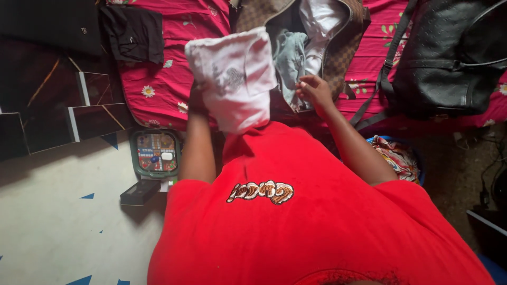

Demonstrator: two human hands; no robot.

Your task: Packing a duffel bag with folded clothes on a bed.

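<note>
On the far left, a dark folded garment [134,31] is lying on the pink flowered bed cover [158,84], and a small board game [156,153] is sitting on the floor just below the bed's edge, with a black box [138,192] near it. Moving right, the left hand [196,97] is holding up a folded white cloth [235,76]; its grip is hidden behind the fabric, so how far it is closed cannot be told. Next, the right hand [315,91] is resting with loosely spread fingers on pale clothes inside the open checkered brown bag [343,53], clasping nothing. Furthest right, a black bag [449,58] is lying on the bed.
</note>
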